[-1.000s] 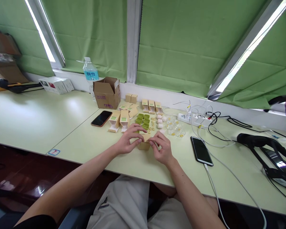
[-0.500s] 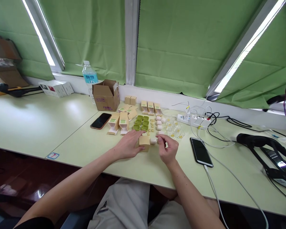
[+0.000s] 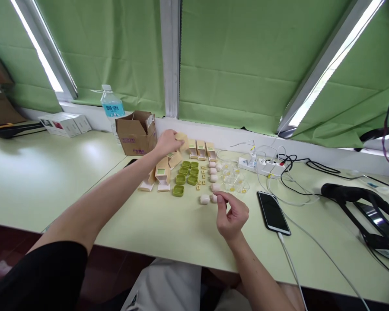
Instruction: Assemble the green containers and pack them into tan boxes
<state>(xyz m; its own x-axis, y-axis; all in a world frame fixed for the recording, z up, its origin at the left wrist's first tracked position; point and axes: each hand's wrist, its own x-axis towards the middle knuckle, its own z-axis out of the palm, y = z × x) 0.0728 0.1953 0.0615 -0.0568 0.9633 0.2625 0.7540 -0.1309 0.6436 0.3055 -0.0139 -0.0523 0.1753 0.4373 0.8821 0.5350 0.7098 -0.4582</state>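
My left hand reaches to the back of the table, its fingers closed on a small tan cardboard box. Nearer the front, my right hand is held in a pinch of thumb and forefinger; what is between the tips is too small to make out. A pale pink cylindrical piece lies right by those fingertips, and whether they touch it I cannot tell. Another pale piece sits to its left. Several green square cups, small yellow pieces and clear cups stand in groups behind.
Opened tan boxes stand left of the green cups, with more boxes at the wall. A brown carton and a water bottle are back left. A phone, cables and a power strip lie to the right.
My left hand has moved from the front to the back of the table with the small box. My right hand stays pinched near the pale pieces. The view has shifted slightly.
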